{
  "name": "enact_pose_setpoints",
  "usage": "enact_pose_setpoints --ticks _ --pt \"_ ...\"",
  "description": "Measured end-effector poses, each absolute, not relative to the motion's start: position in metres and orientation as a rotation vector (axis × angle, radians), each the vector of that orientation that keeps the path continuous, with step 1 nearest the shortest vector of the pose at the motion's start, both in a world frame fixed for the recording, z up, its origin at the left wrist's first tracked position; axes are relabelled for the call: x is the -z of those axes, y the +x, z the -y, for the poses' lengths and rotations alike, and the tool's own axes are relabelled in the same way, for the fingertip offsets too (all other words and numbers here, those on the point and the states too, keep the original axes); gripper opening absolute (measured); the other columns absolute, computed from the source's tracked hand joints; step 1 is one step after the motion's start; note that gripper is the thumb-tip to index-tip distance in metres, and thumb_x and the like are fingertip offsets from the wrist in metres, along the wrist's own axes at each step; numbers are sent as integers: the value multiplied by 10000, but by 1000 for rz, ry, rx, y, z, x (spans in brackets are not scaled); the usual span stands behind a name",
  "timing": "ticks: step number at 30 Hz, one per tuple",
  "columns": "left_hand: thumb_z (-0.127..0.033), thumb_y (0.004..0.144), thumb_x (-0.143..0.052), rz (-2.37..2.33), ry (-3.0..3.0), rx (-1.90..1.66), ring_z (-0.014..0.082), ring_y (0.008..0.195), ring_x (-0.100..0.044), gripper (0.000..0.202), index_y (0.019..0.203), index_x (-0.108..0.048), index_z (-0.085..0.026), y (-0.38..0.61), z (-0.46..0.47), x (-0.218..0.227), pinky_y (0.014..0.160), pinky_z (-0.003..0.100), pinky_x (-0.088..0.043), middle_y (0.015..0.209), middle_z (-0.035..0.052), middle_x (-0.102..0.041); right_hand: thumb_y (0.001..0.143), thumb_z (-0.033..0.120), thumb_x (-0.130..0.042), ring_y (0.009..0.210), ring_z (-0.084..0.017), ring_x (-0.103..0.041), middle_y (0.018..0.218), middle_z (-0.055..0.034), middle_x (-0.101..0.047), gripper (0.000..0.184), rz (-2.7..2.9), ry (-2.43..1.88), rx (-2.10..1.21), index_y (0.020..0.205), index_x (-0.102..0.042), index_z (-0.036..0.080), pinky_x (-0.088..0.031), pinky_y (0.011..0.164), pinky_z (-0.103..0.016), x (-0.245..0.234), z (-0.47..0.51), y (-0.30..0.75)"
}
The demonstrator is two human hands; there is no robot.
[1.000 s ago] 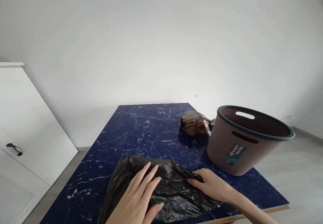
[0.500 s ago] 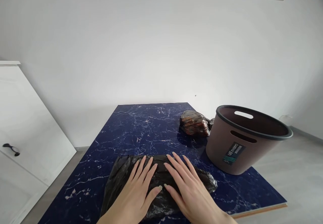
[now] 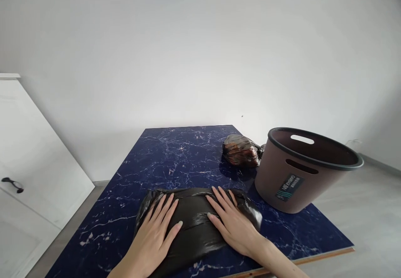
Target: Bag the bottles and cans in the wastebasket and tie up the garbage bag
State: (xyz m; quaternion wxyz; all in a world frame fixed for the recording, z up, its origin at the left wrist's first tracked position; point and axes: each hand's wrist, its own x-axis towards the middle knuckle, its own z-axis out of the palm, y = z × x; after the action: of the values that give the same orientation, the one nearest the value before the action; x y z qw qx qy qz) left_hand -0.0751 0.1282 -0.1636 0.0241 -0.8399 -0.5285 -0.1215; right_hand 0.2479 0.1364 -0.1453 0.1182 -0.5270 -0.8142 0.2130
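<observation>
Holds down a wide, flat, glossy black plastic bag (image 3: 192,228) on the near part of a dark blue, white-veined, rectangular worktop (image 3: 175,157), within easy reach. Lays the left hand (image 3: 152,234) palm down across its left part and the right hand (image 3: 233,223) palm down across its right part, fingers extended and spread, gripping nothing with either. Probably spreads the pressure this way to flatten the slippery film without pinching it, and to stop both ends from sliding. Leaves a smooth stretch between the two hands, with looser, shiny creases toward the right end. Cannot tell the number of layers underneath.

Has a brownish-mauve, tapered plastic bin (image 3: 282,171) standing on its base to the right, apart from the hands, seemingly set aside to give the bag room. Has also, just beyond it and partly hidden by it, a rounded bundle of translucent dark plastic film (image 3: 239,150) with reddish-brown contents, too obscured to identify.
</observation>
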Motion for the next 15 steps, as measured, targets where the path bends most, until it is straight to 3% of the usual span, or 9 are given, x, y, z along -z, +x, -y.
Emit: enact_pose_setpoints --ticks 5,15 --pt "-586 1138 -434 1600 -2574 350 351 1646 -356 745 1769 -82 -407 -78 -130 168 1286 583 -428 1824 -25 -262 1114 740 -156 1708 -238 71 1838 98 22 747 2385 -1539 -653 1760 -231 372 -6 1398 -522 143 -139 248" --pt "-559 1143 -434 1594 -2571 290 367 1638 -360 752 1771 -56 -394 -77 -130 165 1263 611 -461 1822 -7 -237 1124 723 -193 1714 -262 15 1840 92 -20 721 2377 -1500 -629 1757 -244 382 -73 1399 -543 151 -143 250"
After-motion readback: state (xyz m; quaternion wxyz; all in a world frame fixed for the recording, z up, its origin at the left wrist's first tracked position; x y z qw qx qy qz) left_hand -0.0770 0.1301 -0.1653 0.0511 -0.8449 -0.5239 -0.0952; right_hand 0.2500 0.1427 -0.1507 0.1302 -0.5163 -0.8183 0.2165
